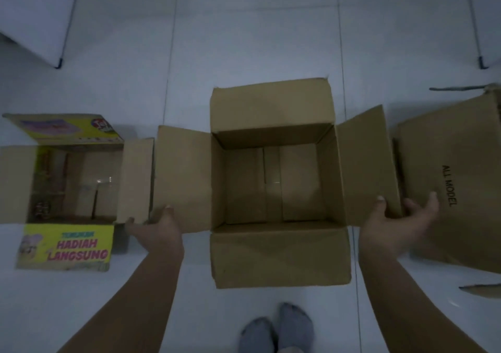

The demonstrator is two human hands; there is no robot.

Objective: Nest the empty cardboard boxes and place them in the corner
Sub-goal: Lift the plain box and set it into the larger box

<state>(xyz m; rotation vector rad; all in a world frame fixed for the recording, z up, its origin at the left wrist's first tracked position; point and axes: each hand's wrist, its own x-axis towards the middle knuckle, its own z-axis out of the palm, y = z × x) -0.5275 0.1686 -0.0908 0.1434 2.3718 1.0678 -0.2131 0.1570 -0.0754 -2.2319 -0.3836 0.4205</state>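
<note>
A plain brown cardboard box (pixel 273 255) stands open and empty on the white tiled floor, its four flaps spread outward. My left hand (pixel 158 230) grips the near corner of its left flap, thumb on top and fingers underneath. My right hand (pixel 390 230) holds the near corner of its right flap the same way, with the fingers spread below. To the left sits a smaller open box (pixel 67 247) with yellow printed flaps. On the right, partly cut off by the frame edge, is a larger brown box (pixel 455 190) marked "ALL MODEL".
My feet in grey socks (pixel 276 328) stand just behind the middle box. White panels with dark frames are at the top left (pixel 35 13) and top right (pixel 488 13). Bare tiled floor (pixel 244 40) stretches beyond the boxes.
</note>
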